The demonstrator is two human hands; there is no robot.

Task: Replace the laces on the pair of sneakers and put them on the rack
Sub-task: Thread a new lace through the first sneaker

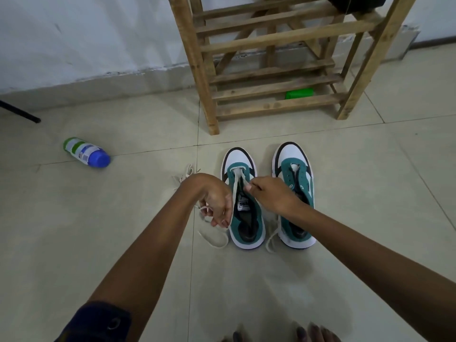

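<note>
White lace (237,183), both hands pinching it

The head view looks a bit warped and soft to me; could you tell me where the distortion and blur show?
Head view: wide-angle bending bows the wooden rack legs and floor tile lines; light is dim and even, shadows faint; the left hand and right hand on the lace look slightly soft.
</note>
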